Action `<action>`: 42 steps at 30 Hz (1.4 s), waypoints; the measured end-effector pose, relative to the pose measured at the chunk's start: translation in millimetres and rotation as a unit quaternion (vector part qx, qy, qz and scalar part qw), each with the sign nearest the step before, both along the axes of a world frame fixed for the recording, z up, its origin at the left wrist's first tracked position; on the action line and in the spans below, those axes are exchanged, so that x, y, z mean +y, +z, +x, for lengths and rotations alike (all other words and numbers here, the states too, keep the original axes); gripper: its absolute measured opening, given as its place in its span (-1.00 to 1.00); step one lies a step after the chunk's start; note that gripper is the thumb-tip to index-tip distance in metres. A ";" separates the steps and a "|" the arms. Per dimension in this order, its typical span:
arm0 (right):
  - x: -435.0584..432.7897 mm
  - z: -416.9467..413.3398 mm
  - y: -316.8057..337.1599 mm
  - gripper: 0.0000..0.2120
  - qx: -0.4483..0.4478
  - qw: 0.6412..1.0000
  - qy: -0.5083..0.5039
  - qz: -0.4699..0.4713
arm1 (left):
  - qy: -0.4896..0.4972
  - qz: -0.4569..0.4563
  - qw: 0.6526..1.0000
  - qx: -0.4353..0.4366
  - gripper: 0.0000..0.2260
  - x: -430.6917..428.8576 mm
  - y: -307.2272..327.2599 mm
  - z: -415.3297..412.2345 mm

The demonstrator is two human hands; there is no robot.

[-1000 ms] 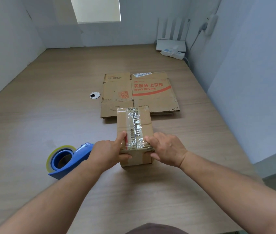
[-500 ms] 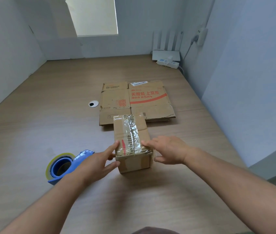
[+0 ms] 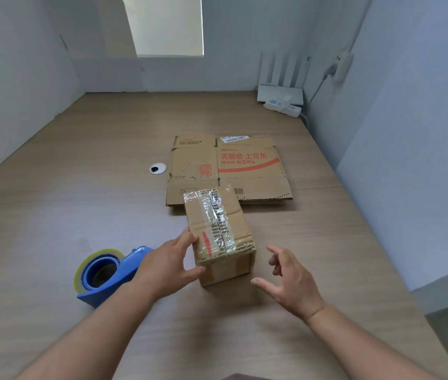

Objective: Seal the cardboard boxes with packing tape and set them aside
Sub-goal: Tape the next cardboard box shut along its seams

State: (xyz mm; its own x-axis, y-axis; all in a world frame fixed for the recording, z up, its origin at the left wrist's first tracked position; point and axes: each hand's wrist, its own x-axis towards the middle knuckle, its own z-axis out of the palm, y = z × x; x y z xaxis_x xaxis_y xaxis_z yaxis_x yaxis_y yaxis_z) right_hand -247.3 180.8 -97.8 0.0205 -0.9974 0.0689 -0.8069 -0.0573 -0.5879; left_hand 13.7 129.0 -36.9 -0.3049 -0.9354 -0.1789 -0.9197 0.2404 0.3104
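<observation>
Roughly mid-counter (image 3: 80, 193) stands a small box (image 3: 237, 229), closed, with a strip of clear tape (image 3: 218, 223) running lengthwise over its top seam as far as the near edge. The left hand (image 3: 166, 266) is spread against it: the straight fingers (image 3: 187, 238) lie along the left side and the thumb touches the near left corner. The right hand (image 3: 290, 278) hovers just beside the box's right side, clear of it, fingers loosely curled and thumb stretched toward the near face, holding nothing. A blue dispenser (image 3: 124, 272) with a yellowish roll (lying on its side) sits on the counter to the left, partly behind the left wrist. Beyond the box lies flat cardboard (image 3: 244, 168) with red print, its near edge hidden by the box. A round grommet (image 3: 158, 168) is set into the counter just left of the cardboard. A white router (image 3: 280, 91) and power strip (image 3: 283, 108) sit in the far right corner.
</observation>
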 end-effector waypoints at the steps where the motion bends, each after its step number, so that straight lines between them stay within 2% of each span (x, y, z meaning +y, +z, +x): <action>1: 3.3 3.3 -6.7 -0.26 -0.013 0.999 -0.018 -0.029 | 0.005 -0.003 1.000 0.005 -0.45 1.2 -0.6 -2.9; 3: 1.0 10.3 -14.8 -0.53 -0.036 0.997 -0.039 -0.052 | 0.013 -0.009 1.000 0.018 -0.48 3.0 -1.2 -7.4; 6: -11.2 17.6 -10.3 -0.89 -0.149 0.985 -0.083 -0.014 | 0.019 -0.008 0.999 0.026 -0.49 3.3 0.2 -7.2; 9: -19.8 15.9 0.5 -0.84 -0.301 0.943 -0.114 0.081 | 0.020 -0.002 0.999 0.028 -0.50 3.5 1.2 -3.1; 12: -28.2 17.1 8.0 -0.83 -0.445 0.866 -0.140 0.180 | 0.015 0.003 0.999 0.039 -0.51 2.8 0.3 -2.2; 15: -38.5 21.6 12.7 -0.84 -0.485 0.826 -0.174 0.229 | 0.009 0.015 0.999 0.042 -0.52 -0.8 -0.8 -2.3; 19: -52.5 24.8 19.7 -0.80 -0.484 0.792 -0.229 0.293 | 0.005 0.020 0.999 0.039 -0.55 -4.5 -0.5 -3.0; 21: -59.0 27.3 25.8 -0.80 -0.456 0.810 -0.232 0.285 | 0.008 0.019 0.999 0.041 -0.56 -4.8 -0.2 -4.4; 23: -62.1 29.0 33.3 -0.86 -0.410 0.850 -0.215 0.253 | 0.011 0.023 0.998 0.049 -0.56 -4.8 -0.8 -5.7; 25: -60.8 28.4 38.5 -0.90 -0.380 0.873 -0.189 0.240 | 0.010 0.026 0.998 0.049 -0.55 -5.0 -1.4 -6.0; 27: -57.3 26.2 39.0 -0.76 -0.326 0.904 -0.153 0.229 | 0.009 0.026 0.998 0.049 -0.55 -5.5 -1.7 -6.2; 30: -49.9 32.4 34.5 -0.59 -0.191 0.964 -0.109 0.151 | 0.010 0.026 0.998 0.054 -0.56 -5.6 -2.6 -7.4; 33: -43.1 39.2 26.9 -0.57 -0.182 0.973 -0.114 0.088 | 0.012 0.041 0.997 0.071 -0.54 -4.5 -4.7 -8.2; 37: -41.7 42.1 22.9 -0.54 -0.202 0.966 -0.131 0.092 | 0.023 0.065 0.992 0.102 -0.51 -4.9 -8.9 -10.3; 40: -38.0 42.4 22.7 -0.52 -0.176 0.969 -0.136 0.105 | 0.059 0.089 0.981 0.162 -0.49 -0.2 -14.1 -9.2; 42: -37.7 44.9 23.4 -0.52 -0.109 0.977 -0.139 0.117 | 0.080 0.093 0.975 0.185 -0.49 3.3 -15.3 -10.2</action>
